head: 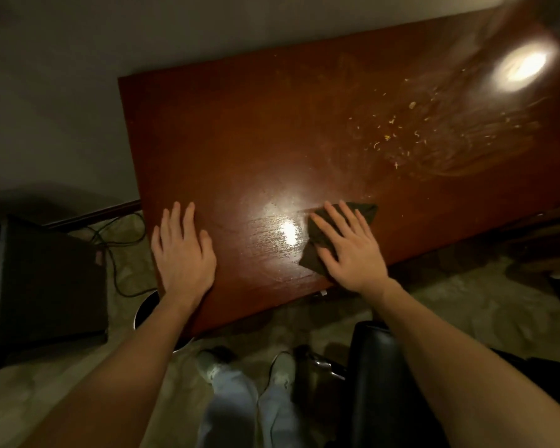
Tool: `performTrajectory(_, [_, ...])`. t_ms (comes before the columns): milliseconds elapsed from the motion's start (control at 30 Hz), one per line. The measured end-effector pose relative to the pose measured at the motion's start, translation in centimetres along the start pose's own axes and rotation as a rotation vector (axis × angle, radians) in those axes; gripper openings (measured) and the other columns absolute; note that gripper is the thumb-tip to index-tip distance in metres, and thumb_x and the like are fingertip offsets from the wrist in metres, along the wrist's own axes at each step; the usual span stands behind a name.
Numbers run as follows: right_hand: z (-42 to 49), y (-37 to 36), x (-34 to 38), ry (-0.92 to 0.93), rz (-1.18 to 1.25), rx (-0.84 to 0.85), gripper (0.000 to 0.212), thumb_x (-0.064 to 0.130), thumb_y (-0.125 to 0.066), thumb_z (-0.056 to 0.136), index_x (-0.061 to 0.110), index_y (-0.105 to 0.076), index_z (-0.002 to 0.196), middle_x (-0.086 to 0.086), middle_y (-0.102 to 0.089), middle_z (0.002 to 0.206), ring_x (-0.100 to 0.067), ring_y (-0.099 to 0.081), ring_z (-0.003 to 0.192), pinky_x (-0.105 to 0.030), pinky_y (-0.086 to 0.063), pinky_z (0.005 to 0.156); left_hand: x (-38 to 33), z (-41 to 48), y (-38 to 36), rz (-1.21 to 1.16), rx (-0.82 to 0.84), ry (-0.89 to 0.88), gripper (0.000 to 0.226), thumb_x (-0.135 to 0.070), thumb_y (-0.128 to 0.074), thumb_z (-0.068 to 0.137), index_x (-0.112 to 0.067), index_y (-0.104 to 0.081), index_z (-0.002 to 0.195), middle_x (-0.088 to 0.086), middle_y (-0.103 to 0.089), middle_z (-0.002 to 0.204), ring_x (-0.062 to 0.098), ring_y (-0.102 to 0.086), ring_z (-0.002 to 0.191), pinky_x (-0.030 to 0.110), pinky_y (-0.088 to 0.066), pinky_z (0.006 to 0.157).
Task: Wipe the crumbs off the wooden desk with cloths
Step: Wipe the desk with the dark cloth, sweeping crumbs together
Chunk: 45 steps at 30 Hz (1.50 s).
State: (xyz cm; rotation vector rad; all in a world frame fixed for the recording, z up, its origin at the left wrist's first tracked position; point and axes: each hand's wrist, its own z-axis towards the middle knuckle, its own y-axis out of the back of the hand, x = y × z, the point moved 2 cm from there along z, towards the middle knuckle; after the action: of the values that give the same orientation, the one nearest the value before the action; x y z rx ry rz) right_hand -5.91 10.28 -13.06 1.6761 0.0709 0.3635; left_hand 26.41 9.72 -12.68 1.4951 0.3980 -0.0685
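While crumbs (401, 130) lay scattered over far right part of tabletop (240, 140), well apart from both hands, wiping looked barely begun. Crumbs: small pale flecks among dusty smears, near bright light glare. Dark cloth (337, 227) lay crumpled flat at near edge, under right hand (349, 250), fingers spread, palm pressing down. Left hand (183, 250) spread flat on bare wood, holding nothing. Next move likely called for pushing cloth out toward crumbs, gathering them to edge. Round bin (143, 310) stood on floor below left corner.
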Motion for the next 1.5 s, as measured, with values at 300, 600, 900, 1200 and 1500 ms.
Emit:
performTrajectory(300, [-0.4, -0.9, 1.3, -0.18, -0.014, -0.048, 0.067, 0.052, -0.039, 0.102, 0.029, -0.027, 0.164, -0.003, -0.015, 0.174, -0.028, -0.003, 0.162, -0.055, -0.012, 0.129, -0.9, 3.4, -0.8, 0.019, -0.056, -0.039, 0.057, -0.035, -0.047, 0.106, -0.019, -0.037, 0.16, 0.009, -0.031, 0.169, 0.025, -0.023, 0.158, 0.05, -0.016, 0.128])
performTrajectory(600, [3.0, -2.9, 10.2, -0.104, -0.072, 0.014, 0.072, 0.061, -0.035, 0.099, 0.032, -0.026, 0.164, -0.014, -0.013, 0.173, -0.046, -0.005, 0.158, -0.076, -0.008, 0.118, -1.8, 4.8, -1.5, 0.058, -0.052, 0.005, 0.058, -0.04, -0.041, 0.107, -0.023, -0.036, 0.162, 0.006, -0.026, 0.172, 0.023, -0.018, 0.16, 0.05, -0.016, 0.128])
performTrajectory(900, [16.4, -1.8, 10.3, -0.185, -0.042, -0.055, 0.067, 0.06, -0.025, 0.103, 0.032, -0.024, 0.163, -0.016, -0.015, 0.172, -0.049, -0.006, 0.157, -0.08, -0.006, 0.116, -1.3, 5.2, -1.8, 0.105, -0.027, 0.008, 0.062, -0.046, -0.032, 0.105, -0.029, -0.029, 0.164, 0.002, -0.02, 0.174, 0.02, -0.011, 0.162, 0.051, -0.015, 0.128])
performTrajectory(1200, [17.3, -1.6, 10.3, -0.151, -0.013, -0.067, 0.065, 0.058, -0.025, 0.104, 0.031, -0.025, 0.164, -0.015, -0.015, 0.173, -0.047, -0.007, 0.158, -0.074, -0.006, 0.12, -1.3, 5.1, -1.6, 0.087, -0.009, 0.02, 0.059, -0.046, -0.034, 0.108, -0.03, -0.028, 0.164, 0.0, -0.02, 0.174, 0.017, -0.01, 0.162, 0.047, -0.012, 0.13])
performTrajectory(1500, [7.3, -2.3, 12.5, -0.157, -0.049, 0.055, 0.068, 0.061, -0.032, 0.101, 0.035, -0.026, 0.164, -0.011, -0.014, 0.173, -0.042, -0.004, 0.159, -0.07, -0.008, 0.123, -1.6, 9.8, 0.2, 0.188, 0.074, -0.06, 0.066, -0.054, -0.044, 0.098, -0.016, -0.047, 0.152, 0.01, -0.051, 0.139, 0.028, -0.048, 0.123, 0.044, -0.041, 0.104])
